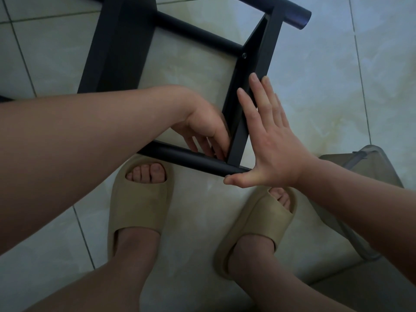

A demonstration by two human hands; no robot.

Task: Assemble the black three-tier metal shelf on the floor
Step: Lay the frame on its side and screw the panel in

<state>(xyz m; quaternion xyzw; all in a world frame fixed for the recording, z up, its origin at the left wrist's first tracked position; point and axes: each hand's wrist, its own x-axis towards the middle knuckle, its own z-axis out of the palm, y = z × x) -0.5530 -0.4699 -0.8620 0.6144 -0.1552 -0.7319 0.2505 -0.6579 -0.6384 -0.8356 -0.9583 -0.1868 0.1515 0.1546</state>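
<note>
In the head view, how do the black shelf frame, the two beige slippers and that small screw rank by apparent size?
1. black shelf frame
2. left slipper and right slipper: they look alike, so not ranked
3. screw, tiny

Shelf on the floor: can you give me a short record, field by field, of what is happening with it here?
Shelf: black, lying on the tiled floor
Left hand: fingertips in the inner corner where panel meets tube; grip unclear
Right hand: flat against the panel's outside, thumb by the tube end
Feet: in beige slippers
</note>
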